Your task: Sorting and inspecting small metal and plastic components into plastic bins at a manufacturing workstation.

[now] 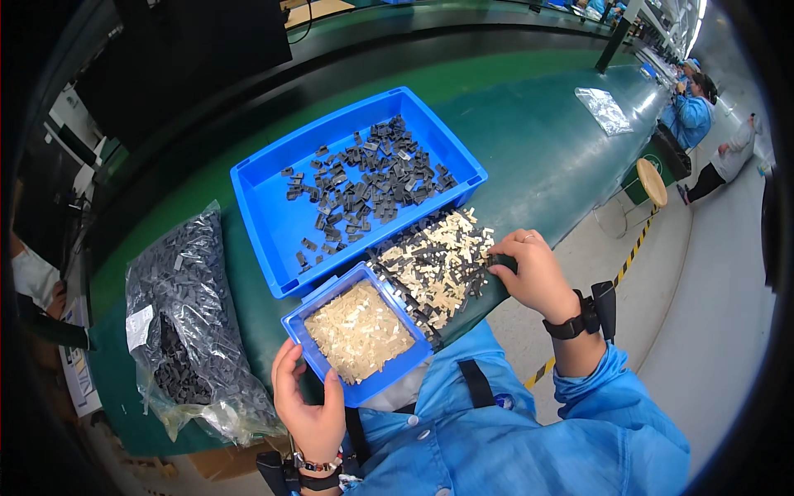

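My left hand is at the near left side of a small blue bin, thumb and fingertips against its rim. Inside lies a heap of small cream-coloured pieces. My right hand reaches the right edge of a spread pile of cream strips mixed with dark grey pieces. Its thumb and index finger are apart, their tips touching the pile's edge; no held piece shows. Behind the pile stands a large blue tray with many loose dark grey clip-like parts scattered on its bottom.
A clear plastic bag full of dark grey parts lies left on the green work surface. A flat clear bag is at the far right. Beyond the right edge are a round wooden stool and people in work clothes.
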The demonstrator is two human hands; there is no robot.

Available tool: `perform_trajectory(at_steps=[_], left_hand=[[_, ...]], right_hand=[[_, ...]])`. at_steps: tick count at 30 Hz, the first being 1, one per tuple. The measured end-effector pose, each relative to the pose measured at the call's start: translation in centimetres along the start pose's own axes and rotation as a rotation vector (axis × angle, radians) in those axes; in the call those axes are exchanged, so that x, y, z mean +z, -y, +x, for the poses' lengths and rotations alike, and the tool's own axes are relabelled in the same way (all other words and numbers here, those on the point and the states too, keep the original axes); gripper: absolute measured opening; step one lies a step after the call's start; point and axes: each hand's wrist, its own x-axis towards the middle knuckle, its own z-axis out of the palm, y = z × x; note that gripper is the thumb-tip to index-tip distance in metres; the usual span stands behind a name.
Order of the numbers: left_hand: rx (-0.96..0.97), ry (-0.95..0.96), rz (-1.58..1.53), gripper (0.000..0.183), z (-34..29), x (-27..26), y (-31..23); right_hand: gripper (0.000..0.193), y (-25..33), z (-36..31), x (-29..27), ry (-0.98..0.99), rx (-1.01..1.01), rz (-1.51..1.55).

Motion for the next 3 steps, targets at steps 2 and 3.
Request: perform_trajectory(at_steps=[2, 3], left_hand=[[-0.01, 0.004, 0.005, 0.049, 0.02, 0.02, -0.09], [-0.022, 0.01, 0.014, 0.049, 0.0, -0.03, -0.16]], right_hand=[[0.024, -0.44, 0.39, -0.3, 0.049, 0.016, -0.008], [0.025, -0.63, 0.51, -0.2, 0.101, 0.035, -0.012]])
